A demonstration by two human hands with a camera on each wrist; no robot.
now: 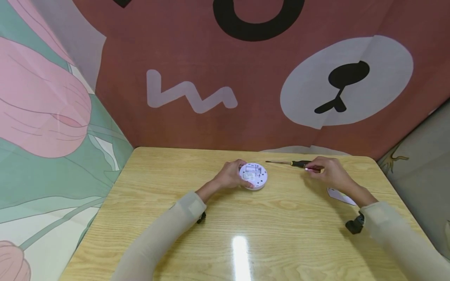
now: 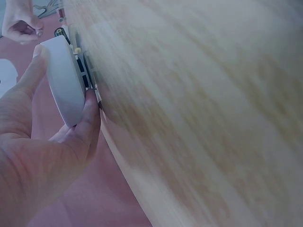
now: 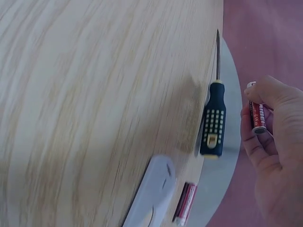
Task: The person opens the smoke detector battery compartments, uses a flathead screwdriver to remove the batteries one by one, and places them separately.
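My left hand (image 1: 229,175) grips a round white device (image 1: 259,177) by its rim, thumb on the near side. Its face with a rectangular recess, a label and small dark slots is turned up in the head view; the left wrist view shows the smooth white side (image 2: 64,80). My right hand (image 1: 332,171) pinches a red and black cylindrical battery (image 3: 258,117) between thumb and fingers, above the right part of the table. Close by that hand lies a screwdriver (image 1: 299,163) with a black and yellow handle, its tip toward the device.
On the wooden table (image 1: 281,226), a white flat elongated piece (image 1: 341,196) lies partly below my right forearm. Next to it in the right wrist view is a second red battery (image 3: 185,203). A printed cloth (image 1: 197,128) hangs behind the table's far edge.
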